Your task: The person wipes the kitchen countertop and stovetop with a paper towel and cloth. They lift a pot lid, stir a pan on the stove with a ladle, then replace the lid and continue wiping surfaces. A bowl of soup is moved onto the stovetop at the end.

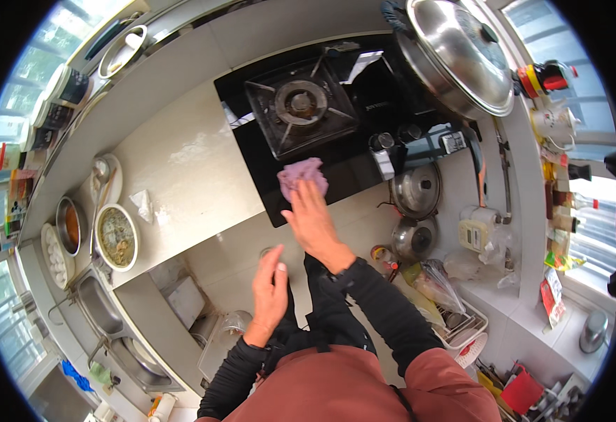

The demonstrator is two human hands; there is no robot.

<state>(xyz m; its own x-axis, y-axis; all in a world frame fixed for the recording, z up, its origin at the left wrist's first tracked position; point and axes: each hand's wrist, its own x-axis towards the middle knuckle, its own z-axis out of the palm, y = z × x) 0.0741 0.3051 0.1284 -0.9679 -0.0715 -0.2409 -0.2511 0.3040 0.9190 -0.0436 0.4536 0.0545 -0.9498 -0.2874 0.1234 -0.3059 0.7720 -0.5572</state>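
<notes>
The fingers of my right hand (313, 224) lie extended on a crumpled pinkish-purple cloth (301, 178), holding it against the black glass gas cooktop (334, 182) near its front left corner. Just behind the cloth sits a burner (301, 102) with a square pan support. My left hand (270, 290) hangs in the air in front of my body, short of the counter edge. It holds nothing, and its thumb and fingers are apart. Two control knobs (384, 141) stand to the right of the cloth.
A large lidded steel pan (458, 58) covers the cooktop's right side. Left on the pale counter (202, 174) are a bowl of food (117, 237), a crumpled tissue (142, 204) and a plate with a ladle (102, 174). A double sink (99, 300) lies lower left. Pot lids (417, 189) stand at right.
</notes>
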